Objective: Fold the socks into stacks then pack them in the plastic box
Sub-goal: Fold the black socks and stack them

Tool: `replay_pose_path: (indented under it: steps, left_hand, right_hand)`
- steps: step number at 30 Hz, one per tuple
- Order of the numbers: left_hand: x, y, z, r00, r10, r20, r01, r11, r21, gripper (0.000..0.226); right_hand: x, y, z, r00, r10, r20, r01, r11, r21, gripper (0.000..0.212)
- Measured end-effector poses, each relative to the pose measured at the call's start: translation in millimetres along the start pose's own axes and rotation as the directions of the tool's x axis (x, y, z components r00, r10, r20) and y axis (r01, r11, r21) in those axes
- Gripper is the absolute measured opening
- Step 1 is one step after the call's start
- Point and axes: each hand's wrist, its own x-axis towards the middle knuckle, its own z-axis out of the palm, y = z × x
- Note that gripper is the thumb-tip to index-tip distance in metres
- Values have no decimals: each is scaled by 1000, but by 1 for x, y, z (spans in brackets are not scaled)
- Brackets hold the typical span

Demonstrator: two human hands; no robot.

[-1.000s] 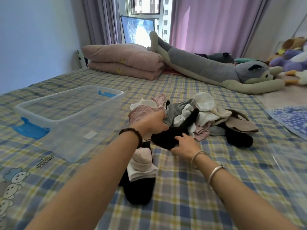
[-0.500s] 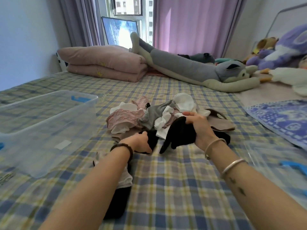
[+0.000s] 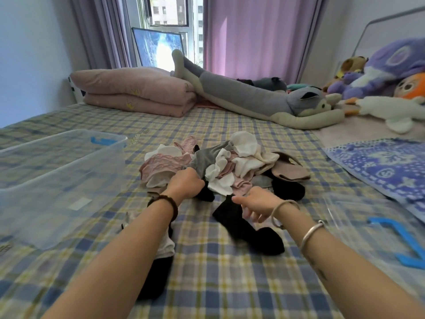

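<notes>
A loose pile of socks (image 3: 230, 164) in white, pink, grey, beige and black lies mid-bed. My left hand (image 3: 186, 184) reaches into its near edge and grips a second black sock (image 3: 207, 195) at the pile's edge. My right hand (image 3: 255, 202) rests on a black sock (image 3: 248, 233) spread flat on the sheet in front of the pile, thumb on its cuff. A small stack of folded socks (image 3: 164, 247), white over black, lies partly hidden under my left forearm. The clear plastic box (image 3: 57, 180) with blue handles stands at the left.
The box's clear lid (image 3: 377, 229) with a blue clip lies at the right edge. A blue patterned cloth (image 3: 386, 166) lies right of the pile. Folded pink quilts (image 3: 138, 93), a long grey plush (image 3: 264, 100) and soft toys (image 3: 379, 77) fill the far side of the checked bed.
My right hand has lowered the black sock from the air onto the sheet. My left hand has moved forward into the pile's near edge. The view has shifted slightly.
</notes>
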Motion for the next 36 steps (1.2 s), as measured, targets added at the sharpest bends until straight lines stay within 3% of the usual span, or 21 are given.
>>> replay_pose_path:
  steps: [2,3,5,7,9,12,14,16,19,23,25,30,32,36]
  left_hand:
    - [0,2,-2,999,37,-34,-38,998,-57,39]
    - [0,3,-3,998,44,-43,-47,995,-89,39]
    - [-1,4,-4,997,45,-64,-56,983,-172,37]
    - [-3,6,-7,990,68,-123,-94,971,-220,30]
    - [-3,8,-12,977,83,-198,-135,955,-266,24]
    - [-2,12,-21,954,48,-295,-164,908,-385,25]
    - [-3,15,-27,941,0,-338,-172,862,-477,24]
    - [-6,18,-31,950,-76,-302,-143,753,-642,19]
    - [-14,26,-38,987,-132,-91,-13,497,-868,21]
    - [-25,39,-47,997,-41,66,76,357,-931,14]
    - [-30,44,-54,997,15,75,66,320,-945,22]
    - [-40,52,-67,993,107,-47,-77,292,-953,21]
    - [-44,55,-70,987,138,-85,-117,239,-964,19]
    - [-53,63,-76,970,182,-159,-178,93,-980,23]
  right_hand:
    - [7,2,8,978,-132,-160,127,991,-39,16]
    - [11,1,13,974,-164,-159,160,986,-34,11]
    - [23,3,26,985,-123,-124,137,984,114,7]
    - [30,3,31,995,-21,-98,48,960,277,16]
    - [33,-2,27,997,16,-73,16,913,407,9]
    - [23,-14,8,987,-77,-138,143,805,575,15]
    - [11,-21,-7,973,-157,-166,229,672,705,16]
    - [-2,-29,-22,952,-244,-184,293,558,777,12]
    - [-16,-39,-34,935,-257,-245,349,539,767,6]
    - [-24,-48,-42,914,-187,-361,400,571,717,6]
    - [-28,-49,-44,906,-175,-385,411,580,704,4]
    - [-43,-48,-52,915,-251,-315,402,539,740,5]
    - [-50,-46,-53,933,-309,-185,330,528,783,10]
    - [-50,-37,-37,959,-283,36,157,629,762,31]
